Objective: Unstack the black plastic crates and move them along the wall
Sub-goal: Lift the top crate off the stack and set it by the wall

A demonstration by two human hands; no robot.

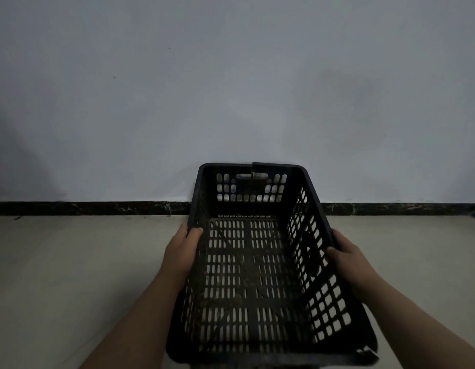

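Crate [253,262], black and empty, sits at 6 o'clock, far end toward the wall [231,89]; left hand [181,251] and right hand [349,258] each clasp a side rim.

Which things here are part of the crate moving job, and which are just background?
Part of the job:
black perforated plastic crate, empty
left hand, gripping its left rim
right hand, gripping its right rim
pale grey wall

Just there:
dark marble skirting strip
light floor
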